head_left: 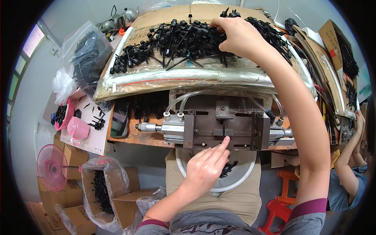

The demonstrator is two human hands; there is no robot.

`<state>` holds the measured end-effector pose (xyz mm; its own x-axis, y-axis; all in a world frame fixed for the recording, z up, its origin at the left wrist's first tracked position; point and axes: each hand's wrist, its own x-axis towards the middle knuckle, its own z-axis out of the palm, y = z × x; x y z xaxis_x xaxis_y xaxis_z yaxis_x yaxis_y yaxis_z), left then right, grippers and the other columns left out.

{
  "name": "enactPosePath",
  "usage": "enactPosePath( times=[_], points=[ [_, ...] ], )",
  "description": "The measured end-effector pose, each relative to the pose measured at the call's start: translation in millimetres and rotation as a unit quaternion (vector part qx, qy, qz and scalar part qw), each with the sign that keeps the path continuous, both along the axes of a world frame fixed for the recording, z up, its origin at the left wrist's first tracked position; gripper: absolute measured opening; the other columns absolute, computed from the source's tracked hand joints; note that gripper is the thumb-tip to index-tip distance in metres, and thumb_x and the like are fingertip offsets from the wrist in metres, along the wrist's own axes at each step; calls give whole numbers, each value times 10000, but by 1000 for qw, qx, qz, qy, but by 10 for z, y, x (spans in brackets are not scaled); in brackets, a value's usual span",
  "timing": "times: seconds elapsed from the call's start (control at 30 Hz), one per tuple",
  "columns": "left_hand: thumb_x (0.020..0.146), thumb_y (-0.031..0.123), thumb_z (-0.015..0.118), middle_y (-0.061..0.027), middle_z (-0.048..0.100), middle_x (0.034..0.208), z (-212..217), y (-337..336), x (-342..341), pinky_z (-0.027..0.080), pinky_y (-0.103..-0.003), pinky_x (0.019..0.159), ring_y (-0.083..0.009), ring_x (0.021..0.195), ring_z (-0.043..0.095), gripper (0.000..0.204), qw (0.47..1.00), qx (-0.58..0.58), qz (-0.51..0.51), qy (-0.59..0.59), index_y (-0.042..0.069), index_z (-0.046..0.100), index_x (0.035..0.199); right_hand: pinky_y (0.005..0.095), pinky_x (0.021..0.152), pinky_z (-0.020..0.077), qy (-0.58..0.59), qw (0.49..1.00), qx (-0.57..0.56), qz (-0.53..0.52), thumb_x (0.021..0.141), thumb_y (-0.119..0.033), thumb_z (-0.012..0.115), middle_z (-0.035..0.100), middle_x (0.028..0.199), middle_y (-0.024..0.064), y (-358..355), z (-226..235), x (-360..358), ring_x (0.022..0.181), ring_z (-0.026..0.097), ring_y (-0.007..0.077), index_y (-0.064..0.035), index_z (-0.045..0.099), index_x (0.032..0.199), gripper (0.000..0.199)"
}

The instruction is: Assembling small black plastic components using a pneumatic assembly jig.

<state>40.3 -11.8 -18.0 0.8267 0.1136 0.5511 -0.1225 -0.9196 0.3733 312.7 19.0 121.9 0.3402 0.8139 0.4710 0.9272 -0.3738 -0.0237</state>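
My left hand [207, 166] is at the middle of the metal clamping fixture [199, 102], index finger stretched out. Its fingertip touches or nearly touches the small centre block [223, 132], where a thin dark piece stands upright. That hand holds nothing that I can see. Farther off, my right hand [241, 37] reaches over the heap of black plastic stemmed parts [184, 39]. Its thumb and index finger are apart at the heap, and the other fingers are partly hidden. A pneumatic cylinder sits at each side of the fixture, the left cylinder [172, 128] and the right cylinder [277, 134].
The heap lies on a plastic-wrapped cardboard tray [156, 84] above the fixture. A white basket [248, 172] with black parts sits on my lap. At left are a pink cup [78, 128], a pink fan [52, 168] and a lined box [88, 188]. Another person's arms [348, 156] show at right.
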Motion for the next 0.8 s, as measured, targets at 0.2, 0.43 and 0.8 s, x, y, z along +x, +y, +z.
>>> enactPosePath(
  times=[0.2, 0.43, 0.8],
  points=[
    [714, 91, 773, -115, 654, 1242, -4, 11, 10, 566, -307, 744, -214, 825, 703, 214, 1000, 11, 12, -9, 22, 682, 894, 415, 876, 541, 17, 999, -39, 5, 713, -44, 689, 707, 999, 153, -203, 66, -74, 995, 669, 315, -83, 681, 1120, 409],
    [722, 108, 779, -87, 663, 1235, 32, 50, 12, 556, -293, 663, -187, 716, 689, 193, 999, 7, 29, 13, 46, 705, 890, 382, 801, 547, 96, 994, 44, 36, 750, -106, 722, 700, 904, 180, -385, 85, -117, 861, 685, 315, -83, 706, 1019, 271],
    [717, 136, 789, -57, 670, 1226, 76, 43, 23, 546, -288, 596, -195, 631, 673, 195, 998, -5, 41, 46, 74, 715, 886, 185, 587, 409, 460, 835, 291, 76, 903, -192, 655, 621, 816, -13, -1021, 208, -36, 668, 541, 38, -33, 700, 1121, 274]
  ],
)
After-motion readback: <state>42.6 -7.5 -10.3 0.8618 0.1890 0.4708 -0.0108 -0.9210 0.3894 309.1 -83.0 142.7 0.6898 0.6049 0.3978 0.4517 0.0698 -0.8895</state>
